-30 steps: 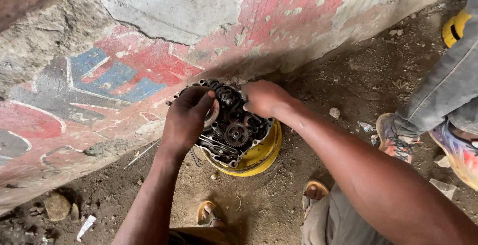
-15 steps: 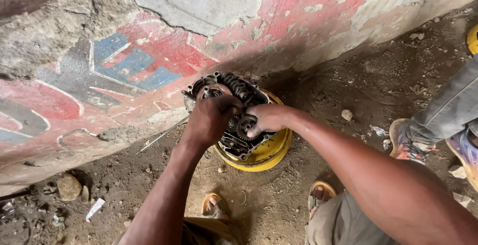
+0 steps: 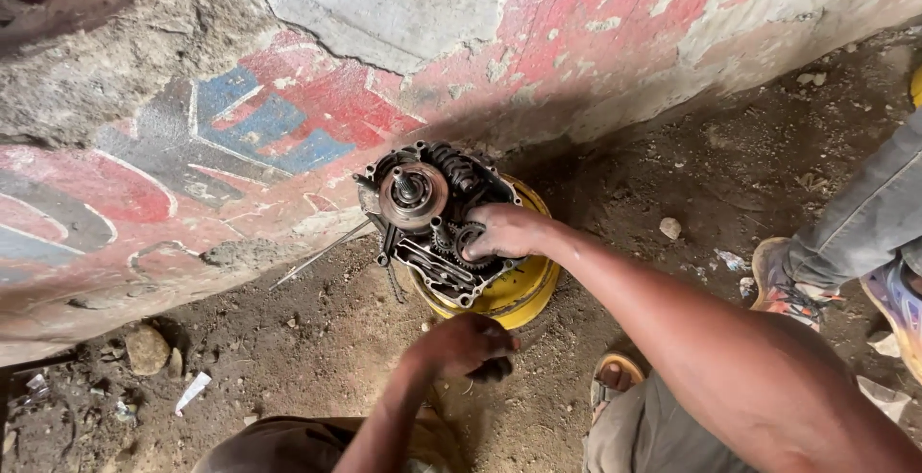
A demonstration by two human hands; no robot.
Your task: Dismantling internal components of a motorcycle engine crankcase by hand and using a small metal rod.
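Note:
A greasy engine case (image 3: 437, 218) with exposed gears and a round hub (image 3: 413, 194) lies on a yellow wheel rim (image 3: 523, 291) against the painted wall. My right hand (image 3: 504, 231) reaches in from the right, its fingers curled over a gear (image 3: 465, 240) in the case. My left hand (image 3: 466, 343) is low, near my body and off the engine. Its fingers are closed around a small dark part (image 3: 495, 370), which is mostly hidden.
A cracked concrete wall (image 3: 288, 127) painted red and blue rises behind the engine. The ground is dirt with stones (image 3: 146, 348) and litter. Another person's leg and sneakers (image 3: 783, 276) stand at the right. My sandalled foot (image 3: 615, 369) shows below the rim.
My left hand has left the engine and drawn back toward me, uncovering the round hub. My right hand has stayed on the gears. The view has shifted slightly.

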